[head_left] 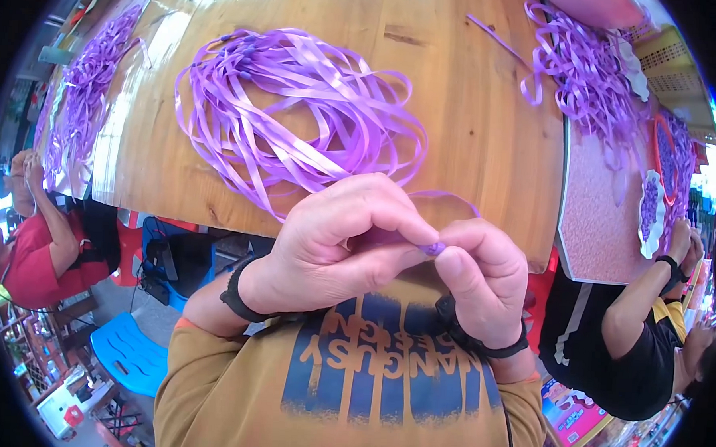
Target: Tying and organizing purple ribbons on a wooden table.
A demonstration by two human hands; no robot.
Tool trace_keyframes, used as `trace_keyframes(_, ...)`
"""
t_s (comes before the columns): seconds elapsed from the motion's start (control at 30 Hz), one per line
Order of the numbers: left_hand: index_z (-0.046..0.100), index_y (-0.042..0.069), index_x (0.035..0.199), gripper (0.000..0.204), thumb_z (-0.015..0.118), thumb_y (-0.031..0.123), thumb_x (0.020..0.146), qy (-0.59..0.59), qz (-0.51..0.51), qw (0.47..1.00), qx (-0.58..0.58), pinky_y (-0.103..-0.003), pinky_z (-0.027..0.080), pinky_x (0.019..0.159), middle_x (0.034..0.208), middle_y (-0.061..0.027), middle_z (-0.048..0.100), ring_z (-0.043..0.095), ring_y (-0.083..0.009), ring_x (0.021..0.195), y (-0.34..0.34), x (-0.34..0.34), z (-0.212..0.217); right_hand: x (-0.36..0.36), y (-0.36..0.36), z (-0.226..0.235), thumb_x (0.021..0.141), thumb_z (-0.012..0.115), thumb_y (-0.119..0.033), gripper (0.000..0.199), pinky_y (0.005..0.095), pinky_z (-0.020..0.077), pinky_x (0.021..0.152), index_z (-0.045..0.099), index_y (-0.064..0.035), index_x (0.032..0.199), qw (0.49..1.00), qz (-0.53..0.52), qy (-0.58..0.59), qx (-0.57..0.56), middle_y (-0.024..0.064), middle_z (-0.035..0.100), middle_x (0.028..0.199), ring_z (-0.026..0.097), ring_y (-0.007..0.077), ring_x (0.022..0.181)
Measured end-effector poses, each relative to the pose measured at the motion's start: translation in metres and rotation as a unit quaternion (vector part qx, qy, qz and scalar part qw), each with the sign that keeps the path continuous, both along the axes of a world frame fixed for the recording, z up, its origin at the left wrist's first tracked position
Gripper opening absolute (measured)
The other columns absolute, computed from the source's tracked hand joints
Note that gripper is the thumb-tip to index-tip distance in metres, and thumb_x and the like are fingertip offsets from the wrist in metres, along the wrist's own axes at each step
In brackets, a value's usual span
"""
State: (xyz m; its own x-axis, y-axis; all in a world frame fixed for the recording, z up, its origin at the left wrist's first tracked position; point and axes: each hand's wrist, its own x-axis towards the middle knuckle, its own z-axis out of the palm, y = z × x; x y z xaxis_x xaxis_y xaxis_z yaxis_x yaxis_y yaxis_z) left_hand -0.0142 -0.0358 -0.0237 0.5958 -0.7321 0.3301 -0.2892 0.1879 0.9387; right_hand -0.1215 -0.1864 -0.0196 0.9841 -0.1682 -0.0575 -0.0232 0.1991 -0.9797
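Note:
In front of my chest, my left hand [345, 243] and my right hand [483, 281] meet in pinches on a small purple piece [432, 248] at the end of a ribbon. Whether it is a knot or a separate fitting, I cannot tell. A thin loop of purple ribbon [455, 198] shows behind my fingers; part of it is hidden by them. Just beyond my left hand, a loose heap of shiny purple ribbons [299, 101] lies on the table, with darker purple ends gathered at its far left.
The wooden table [475, 93] reaches away from me. Another purple ribbon pile [92, 84] lies at the left, and one [580, 69] at the far right near a pinkish board [606, 202]. People work on both sides. A blue stool [129, 353] stands at lower left.

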Motion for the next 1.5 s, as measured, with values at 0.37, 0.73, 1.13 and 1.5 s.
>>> trace_keyframes(0.37,0.059,-0.002,0.094,0.015,0.063,-0.003,0.079,0.361,-0.046,0.931,0.022,-0.017,0.041,0.064,0.091,-0.006,0.055,0.052,-0.0065,0.076,0.005,-0.005,-0.002,0.002,-0.002,-0.001,0.084,0.061,-0.009,0.01,0.025,0.0454,0.058,0.06,0.001,0.087,0.985,0.0,-0.063,-0.163,0.0079,0.061,0.075,0.059,0.0159,0.065)
trace_keyframes(0.73,0.063,0.003,0.082,0.016,0.071,-0.002,0.07,-0.019,-0.054,0.998,0.038,-0.023,0.039,0.057,0.073,-0.004,0.057,0.052,-0.0124,0.065,0.007,0.009,0.002,0.0,-0.007,0.004,0.084,0.062,-0.011,0.012,0.026,0.0445,0.056,0.06,0.0007,0.085,0.983,0.064,-0.041,-0.166,0.0081,0.06,0.072,0.058,0.0175,0.062)
trace_keyframes(1.13,0.061,0.003,0.083,0.017,0.072,0.001,0.07,-0.021,-0.061,0.996,0.055,-0.024,0.037,0.052,0.07,-0.0034,0.055,0.051,-0.0121,0.061,0.009,-0.001,0.0,0.002,-0.006,-0.003,0.088,0.052,-0.01,0.01,0.0339,0.0402,0.05,0.051,0.0002,0.089,0.941,0.078,-0.184,-0.274,0.0112,0.049,0.068,0.049,0.0273,0.056)
trace_keyframes(1.5,0.061,0.004,0.083,0.017,0.072,-0.001,0.071,-0.029,-0.05,0.997,0.054,-0.023,0.037,0.052,0.07,-0.0027,0.054,0.051,-0.0112,0.06,0.009,-0.004,-0.003,-0.001,-0.004,-0.003,0.09,0.05,-0.015,0.015,0.0327,0.0406,0.05,0.053,0.0002,0.089,0.948,0.062,-0.165,-0.266,0.0108,0.049,0.066,0.05,0.0258,0.055)
